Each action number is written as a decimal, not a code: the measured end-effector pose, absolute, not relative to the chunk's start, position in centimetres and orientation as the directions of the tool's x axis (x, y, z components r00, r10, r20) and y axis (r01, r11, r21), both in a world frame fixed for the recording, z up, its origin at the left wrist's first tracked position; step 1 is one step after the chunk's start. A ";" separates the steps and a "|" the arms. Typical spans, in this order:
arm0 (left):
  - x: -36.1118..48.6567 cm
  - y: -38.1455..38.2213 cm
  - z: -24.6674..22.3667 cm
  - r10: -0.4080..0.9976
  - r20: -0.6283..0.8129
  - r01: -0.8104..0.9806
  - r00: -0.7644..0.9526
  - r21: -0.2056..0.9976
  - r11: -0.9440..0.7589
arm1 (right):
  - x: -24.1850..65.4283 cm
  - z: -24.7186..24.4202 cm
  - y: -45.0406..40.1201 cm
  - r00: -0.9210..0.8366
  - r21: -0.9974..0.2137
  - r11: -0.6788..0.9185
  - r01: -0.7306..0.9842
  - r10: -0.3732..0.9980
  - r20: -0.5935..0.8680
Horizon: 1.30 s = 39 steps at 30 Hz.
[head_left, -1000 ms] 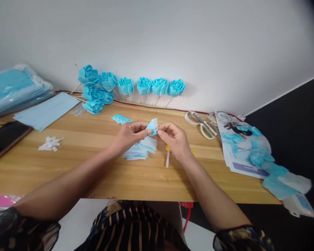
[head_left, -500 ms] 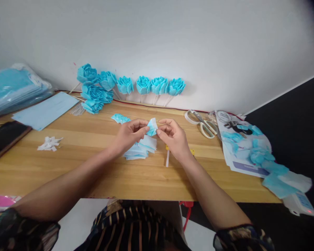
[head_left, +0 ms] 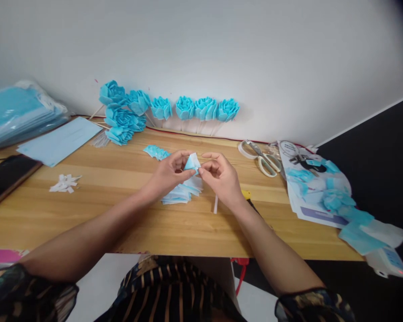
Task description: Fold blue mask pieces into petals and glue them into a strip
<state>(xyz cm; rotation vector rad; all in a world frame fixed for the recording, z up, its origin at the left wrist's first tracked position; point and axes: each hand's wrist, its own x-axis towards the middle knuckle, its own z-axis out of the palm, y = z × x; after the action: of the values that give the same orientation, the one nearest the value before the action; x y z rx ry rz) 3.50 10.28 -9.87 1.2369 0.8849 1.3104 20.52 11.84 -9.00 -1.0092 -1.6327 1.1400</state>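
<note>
Between my two hands is a small folded piece of blue-and-white fabric, its pale tip pointing up. My left hand pinches its left side between thumb and fingers. The fingertips of my right hand pinch its lower right corner. Below them a stack of cut pale blue pieces lies on the table. Just behind my left hand is a row of blue folded petals. A white stick and a yellow-and-black tool lie partly hidden under my right hand and wrist.
Blue fabric roses on sticks lean against the wall. Scissors lie at the right, beside a printed sheet with blue scraps. At the left are white strips, a phone, a flat blue sheet and a bagged stack.
The fabric piece has been folded into a more pointed shape and sits slightly further left. Both hands remain pinched on it, and the view has shifted a little.
</note>
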 end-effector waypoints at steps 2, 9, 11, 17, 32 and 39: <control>3.5 10.2 -9.7 0.981 0.151 -0.205 0.119 0.971 -0.125 | 20.5 -9.0 11.8 -0.289 -0.963 0.235 0.131 0.938 0.190; 3.3 10.1 -9.1 0.995 0.076 -0.270 0.065 0.961 -0.056 | 21.2 -8.1 12.0 -0.238 -0.990 0.134 0.049 0.964 0.118; 3.2 10.1 -9.1 0.996 0.078 -0.292 0.048 0.954 -0.061 | 21.4 -8.0 12.1 -0.213 -0.992 0.122 0.042 0.971 0.111; 3.2 10.1 -9.1 0.993 0.110 -0.311 0.047 0.946 -0.090 | 21.0 -8.4 11.8 -0.385 -0.999 -0.017 0.045 0.922 -0.033; 2.5 10.2 -9.3 0.996 0.094 -0.153 0.001 0.984 -0.093 | 20.8 -8.5 11.7 -0.345 -0.999 -0.036 0.016 0.938 -0.040; 2.9 10.0 -9.5 0.980 0.182 -0.019 -0.082 0.983 -0.184 | 20.8 -8.9 11.9 -0.363 -0.999 -0.019 0.035 0.931 -0.031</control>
<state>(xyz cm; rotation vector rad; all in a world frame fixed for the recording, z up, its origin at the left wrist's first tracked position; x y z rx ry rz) 2.87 10.01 -9.47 1.2849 1.1558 1.4170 20.81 11.88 -8.89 -1.0514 -1.4909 1.4842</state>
